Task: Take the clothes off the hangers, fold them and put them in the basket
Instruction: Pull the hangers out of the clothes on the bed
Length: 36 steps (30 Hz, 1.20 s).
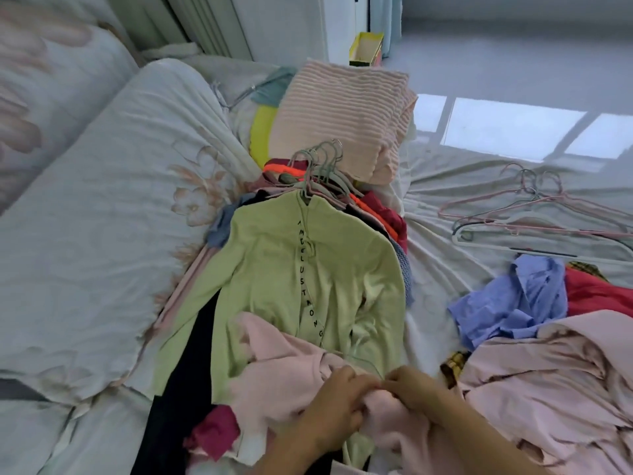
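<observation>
Clearly the job was barely begun: left hand (334, 404) and right hand (412, 392) pinched a pink top (274, 358) between them, a green top (274, 269) and more beyond them were still on hangers (318, 166), while bare hangers (531, 214) and an unfolded heap (513, 303) lay to their right

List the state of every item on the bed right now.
left hand, grips the pink garment.
right hand, pinches the pink garment.
pink garment, bunched, unfolded.
green sweater, laid flat, on its hanger.
bare hangers, loose on the sheet.
blue shirt, crumpled.
striped pink knit, folded.
</observation>
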{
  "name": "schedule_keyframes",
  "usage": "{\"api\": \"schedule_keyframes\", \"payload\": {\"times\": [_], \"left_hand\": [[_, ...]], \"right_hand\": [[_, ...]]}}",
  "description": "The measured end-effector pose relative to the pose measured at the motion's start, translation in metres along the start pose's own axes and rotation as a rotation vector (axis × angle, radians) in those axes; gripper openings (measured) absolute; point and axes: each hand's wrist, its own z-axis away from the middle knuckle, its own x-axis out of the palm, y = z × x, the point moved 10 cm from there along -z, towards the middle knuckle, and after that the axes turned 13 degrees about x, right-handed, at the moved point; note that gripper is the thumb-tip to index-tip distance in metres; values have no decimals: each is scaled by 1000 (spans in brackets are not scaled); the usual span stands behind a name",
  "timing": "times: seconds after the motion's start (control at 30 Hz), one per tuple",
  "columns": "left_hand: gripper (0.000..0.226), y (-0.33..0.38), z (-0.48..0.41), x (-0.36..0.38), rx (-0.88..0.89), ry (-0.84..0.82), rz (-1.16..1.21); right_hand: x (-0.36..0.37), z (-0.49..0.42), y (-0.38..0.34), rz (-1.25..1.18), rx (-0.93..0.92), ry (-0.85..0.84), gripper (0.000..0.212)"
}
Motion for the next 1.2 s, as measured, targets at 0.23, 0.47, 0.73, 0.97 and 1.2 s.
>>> {"api": "schedule_keyframes", "payload": {"times": [0.23,0.47,0.73,0.97,1.2], "left_hand": [[66,24,18,-127,-122,459,5],[36,149,-16,-161,146,241,-94],[45,196,10,-225,204,485,144],[48,215,11,-238,213,529,228],[32,260,-21,-213,251,351,186]], "right_hand": [[-72,103,-23,20,-322,287,33],[-163,242,8,120,-512,542,18],[-239,342,84,-610,-643,832,9],[-252,335,133,-960,-499,857,10],[-262,356,151,-1227,-568,1053,18]]}}
